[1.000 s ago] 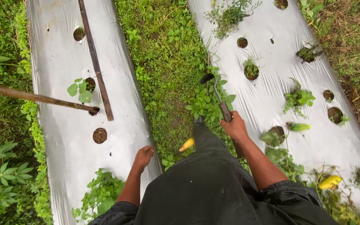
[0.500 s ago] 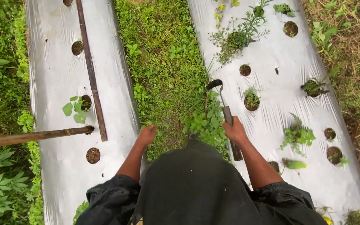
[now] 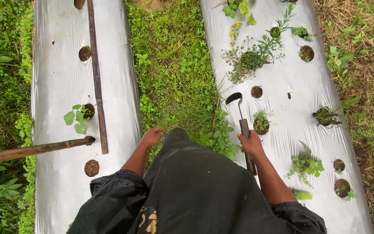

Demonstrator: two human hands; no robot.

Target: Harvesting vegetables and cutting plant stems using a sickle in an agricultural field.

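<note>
- The small hand hoe with a dark curved metal blade and a brown wooden handle (image 3: 241,125) points away from the person, its blade lying over the inner edge of the right-hand bed of silvery plastic mulch sheet (image 3: 291,117), just beside a round planting hole with a low green tuft (image 3: 261,122).
- The right hand (image 3: 251,144) has its fingers wrapped around the handle's lower part, arm reaching forward and bare below a dark wet sleeve (image 3: 299,214); the handle's end runs down beside the forearm.
- The left hand (image 3: 152,136) hangs loosely curled and holds nothing, above the weedy green strip (image 3: 174,82) that lies left of the right-hand bed.
- Further left of that bed lies a second silvery mulch bed (image 3: 59,86), with a long thin brown slat (image 3: 96,78) lying along it and a brown wooden pole (image 3: 31,150) coming in from the left edge, its tip touching the slat's lower end.
- The person's dark clothing (image 3: 195,186) hides the ground beneath; the left hand's fingertips are hard to make out.
</note>
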